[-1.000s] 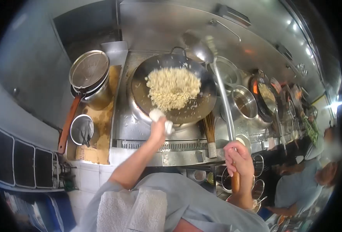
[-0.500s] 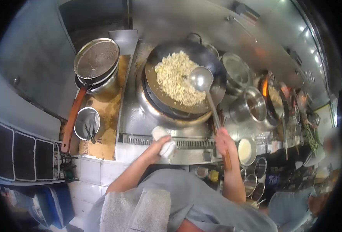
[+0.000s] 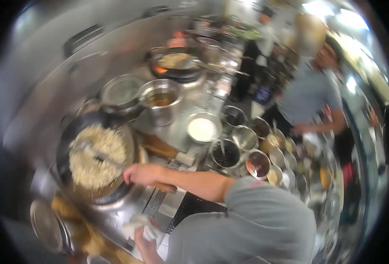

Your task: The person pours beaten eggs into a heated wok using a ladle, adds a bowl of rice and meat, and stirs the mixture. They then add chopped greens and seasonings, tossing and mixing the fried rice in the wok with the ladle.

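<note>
Filling the wok (image 3: 63, 147): pale, small grains (image 3: 106, 163) lie in a loose, rough heap; the wok is of dark metal, round, at the left of the head view.
Ladle (image 3: 83, 146): smooth metal, a little blurred; its cup lies at the grains, and its handle ends in brown wood.
Cloth (image 3: 134, 227): white, soft, bunched, at the bottom of the frame, left of centre.
Brush (image 3: 158, 146): brown bristles with a pale wrapped end, to the right of the wok.
Bowl (image 3: 219, 128): round, with smooth white content, at the centre of the frame.
Right hand (image 3: 140, 174): closed around the ladle's handle; the forearm stretches from the right, almost level.
Left hand (image 3: 141, 240): gripping the cloth, lower in the frame, apart from the wok.
Half a second ago: the wok was at upper centre, so the view has turned; the ladle's cup has moved from the right edge of the grains to their upper left.
</note>
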Demonstrator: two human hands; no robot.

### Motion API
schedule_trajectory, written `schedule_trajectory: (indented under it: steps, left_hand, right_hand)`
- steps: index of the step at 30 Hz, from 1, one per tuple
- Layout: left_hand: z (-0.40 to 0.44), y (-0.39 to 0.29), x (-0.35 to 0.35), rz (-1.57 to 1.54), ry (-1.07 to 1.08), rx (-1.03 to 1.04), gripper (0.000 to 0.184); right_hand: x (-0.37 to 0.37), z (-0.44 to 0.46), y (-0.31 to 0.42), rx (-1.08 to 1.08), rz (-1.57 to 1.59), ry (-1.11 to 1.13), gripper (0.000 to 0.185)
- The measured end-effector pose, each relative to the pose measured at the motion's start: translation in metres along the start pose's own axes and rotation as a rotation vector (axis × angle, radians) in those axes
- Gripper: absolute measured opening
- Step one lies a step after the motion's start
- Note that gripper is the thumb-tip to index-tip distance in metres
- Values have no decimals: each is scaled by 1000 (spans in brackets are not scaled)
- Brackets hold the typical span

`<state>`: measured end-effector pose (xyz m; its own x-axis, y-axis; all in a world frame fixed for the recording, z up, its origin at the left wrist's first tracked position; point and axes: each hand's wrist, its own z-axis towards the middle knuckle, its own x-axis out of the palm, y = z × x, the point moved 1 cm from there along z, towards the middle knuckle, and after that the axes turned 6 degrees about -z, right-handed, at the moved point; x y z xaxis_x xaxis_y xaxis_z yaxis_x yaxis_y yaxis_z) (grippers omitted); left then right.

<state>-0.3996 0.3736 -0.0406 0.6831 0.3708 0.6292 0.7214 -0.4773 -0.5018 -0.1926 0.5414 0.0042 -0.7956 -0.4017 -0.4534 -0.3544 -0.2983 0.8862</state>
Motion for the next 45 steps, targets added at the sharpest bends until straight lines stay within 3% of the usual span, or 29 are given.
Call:
schedule_trajectory:
  steps: [2, 4, 5, 6, 7, 8, 10, 11, 12, 13, 14, 16, 19, 22, 26, 28, 31, 34, 35, 38, 41, 43, 45]
  left_hand:
    - [-8, -4, -13, 0, -13, 96, 46]
    - [14, 4, -50, 279, -24, 130, 50]
    - [15, 7, -51, 411, -46, 141, 56]
    - [21, 7, -50, 296, 48, 74, 48]
    - [27, 3, -25, 162, 134, 20, 42]
    - [24, 0, -8, 0, 179, -1, 37]
    - [26, 6, -8, 83, -39, -11, 33]
    - [23, 7, -9, 138, -23, 18, 32]
    - [31, 14, -18, 69, -38, 61, 34]
    - [33, 13, -6, 41, 59, 165, 36]
    - [35, 21, -8, 33, 40, 89, 38]
    - [37, 31, -3, -13, 24, -40, 37]
    - [16, 31, 27, 19, 30, -15, 32]
    - [19, 37, 14, 11, 25, 83, 46]
    - [36, 42, 12, -78, -75, 16, 48]
    - [29, 33, 36, -31, -50, 99, 47]
    - [34, 24, 29, -25, -67, 113, 43]
    - [50, 17, 28, -7, -132, 69, 34]
    - [53, 10, 35, 17, -112, 55, 34]
    - [52, -2, 40, 44, -88, 45, 36]
    - [54, -19, 45, 47, -85, 74, 34]
    - [68, -32, 46, 7, 25, 41, 36]
    - [75, -45, 52, 55, 139, 29, 39]
  right_hand:
    - [-37, -49, 56, 216, 206, 265, 14]
    - [-30, -66, -2, 322, 855, 490, 17]
    - [-20, -54, -29, 314, 1002, 466, 16]
    - [-7, -26, -54, 301, 1151, 449, 14]
    - [-5, -2, -53, 273, 1091, 322, 12]
    - [-14, 16, -20, 395, 699, 235, 10]
    - [-26, 12, -3, 426, 413, 278, 15]
    - [-38, -8, 7, 471, 400, 322, 18]
    - [-48, -28, 7, 522, 501, 366, 21]
    - [-54, -33, -14, 455, 825, 454, 21]
    - [-50, -42, -34, 437, 965, 353, 17]
    - [-40, -1, -42, 506, 948, 181, 11]
    - [-49, 22, -2, 423, 454, 284, 13]
    - [-75, -33, -2, 532, 705, 354, 15]
    - [-47, 7, -36, 546, 1001, 271, 11]
    - [-44, 24, -24, 466, 714, 356, 11]
    - [-65, -26, 2, 563, 781, 366, 10]
    - [-44, -13, -40, 588, 1016, 423, 7]
    - [-40, 3, -35, 540, 1000, 352, 5]
    - [-52, 3, -7, 461, 615, 328, 6]
    - [-55, -17, -28, 583, 877, 386, 5]
    - [-37, -6, -51, 560, 1127, 400, 5]
    - [-42, 6, -21, 491, 769, 359, 4]
